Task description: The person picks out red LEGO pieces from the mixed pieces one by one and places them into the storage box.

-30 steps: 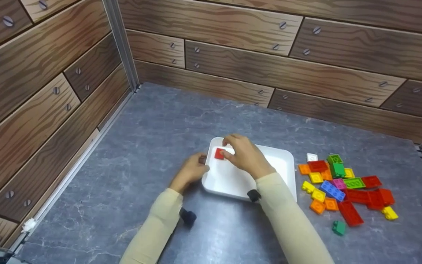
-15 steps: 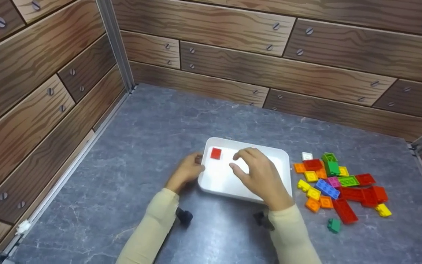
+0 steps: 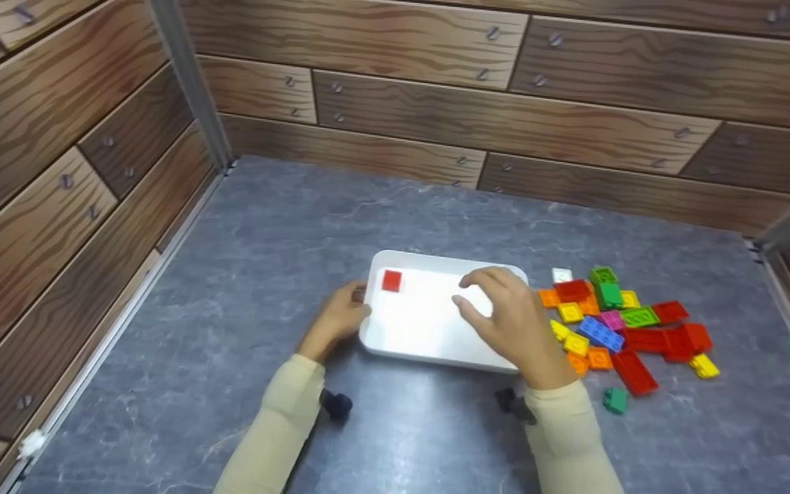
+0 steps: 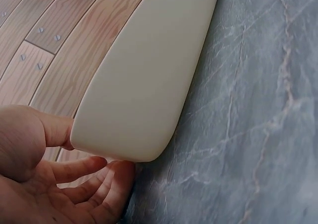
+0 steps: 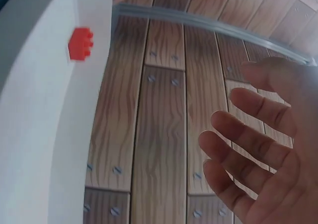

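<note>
A shallow white tray [image 3: 422, 322] stands on the grey marbled table. A small red toy building brick [image 3: 391, 280] lies inside it near its far left corner; its studs show in the right wrist view. At the tray's left end my left hand [image 3: 340, 312] holds on, thumb at the rim and fingers along the outer end and lower edge. My right hand [image 3: 515, 322] hovers over the tray's right part, fingers apart and loosely bent, nothing between them. In the right wrist view, that hand [image 5: 268, 139] is apart from the tray and brick.
To the tray's right lies a loose spread of bricks, among them a blue brick [image 3: 601, 334], a white brick [image 3: 561, 276] and a long red brick [image 3: 634, 374]. A dark green brick [image 3: 615, 400] lies nearer me. Wood-patterned walls [image 3: 395, 103] enclose the table.
My right hand has let go of the red brick in the tray and moved right and toward me. My left hand stays at the tray's left end. The head view has shifted slightly.
</note>
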`<control>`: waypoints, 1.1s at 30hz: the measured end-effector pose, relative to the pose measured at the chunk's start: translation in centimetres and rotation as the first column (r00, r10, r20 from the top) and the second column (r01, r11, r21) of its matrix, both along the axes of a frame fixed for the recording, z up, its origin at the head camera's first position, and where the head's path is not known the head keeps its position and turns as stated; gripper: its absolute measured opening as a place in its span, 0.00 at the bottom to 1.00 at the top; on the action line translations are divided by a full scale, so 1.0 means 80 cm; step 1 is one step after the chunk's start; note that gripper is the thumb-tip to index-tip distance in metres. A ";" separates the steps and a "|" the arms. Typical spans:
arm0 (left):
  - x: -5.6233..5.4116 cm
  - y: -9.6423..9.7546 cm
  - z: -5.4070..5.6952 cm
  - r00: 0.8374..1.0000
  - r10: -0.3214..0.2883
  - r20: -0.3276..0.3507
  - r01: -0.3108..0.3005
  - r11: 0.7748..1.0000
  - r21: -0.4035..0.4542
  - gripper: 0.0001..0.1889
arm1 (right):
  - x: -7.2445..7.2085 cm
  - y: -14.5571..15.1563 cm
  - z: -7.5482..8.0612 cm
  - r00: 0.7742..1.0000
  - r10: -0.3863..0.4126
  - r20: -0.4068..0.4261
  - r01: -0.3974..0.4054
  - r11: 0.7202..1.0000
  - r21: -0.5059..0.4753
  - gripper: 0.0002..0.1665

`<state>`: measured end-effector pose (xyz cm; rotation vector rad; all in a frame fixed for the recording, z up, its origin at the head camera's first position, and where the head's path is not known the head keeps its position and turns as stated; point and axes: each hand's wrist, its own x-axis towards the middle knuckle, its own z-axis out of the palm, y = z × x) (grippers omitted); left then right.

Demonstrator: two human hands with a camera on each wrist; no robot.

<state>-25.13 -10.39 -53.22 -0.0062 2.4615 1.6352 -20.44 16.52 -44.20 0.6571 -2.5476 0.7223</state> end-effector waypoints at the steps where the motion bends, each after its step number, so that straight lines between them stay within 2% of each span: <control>1: 0.000 -0.001 0.000 1.000 0.003 0.003 -0.003 1.000 -0.003 0.30 | 0.002 0.008 0.002 1.000 -0.010 0.000 0.010 1.000 -0.013 0.11; 5: 0.003 -0.003 0.000 1.000 0.007 0.004 -0.007 1.000 -0.016 0.29 | 0.009 0.043 0.012 0.997 -0.062 -0.035 0.060 0.996 -0.059 0.13; 10: 0.004 -0.002 -0.003 1.000 0.000 -0.007 0.000 1.000 -0.008 0.28 | 0.024 0.089 0.027 0.980 -0.182 -0.084 0.172 0.978 -0.119 0.14; 13: 0.005 -0.001 -0.004 1.000 -0.011 -0.019 0.011 1.000 -0.016 0.28 | 0.036 0.109 0.034 0.968 -0.238 -0.075 0.227 0.965 -0.129 0.16; 18: 0.005 0.000 0.002 0.999 -0.013 -0.029 0.012 0.999 -0.031 0.27 | 0.050 0.127 0.037 0.961 -0.273 -0.047 0.269 0.959 -0.087 0.19; 28: 0.005 0.000 0.003 0.999 -0.001 -0.039 0.001 1.000 -0.009 0.26 | 0.064 0.174 0.017 0.945 -0.327 -0.007 0.327 0.945 -0.015 0.25; 33: 0.007 0.000 0.003 1.000 -0.002 -0.011 0.002 1.000 -0.024 0.27 | 0.068 0.214 0.001 0.922 -0.385 0.036 0.384 0.923 0.025 0.26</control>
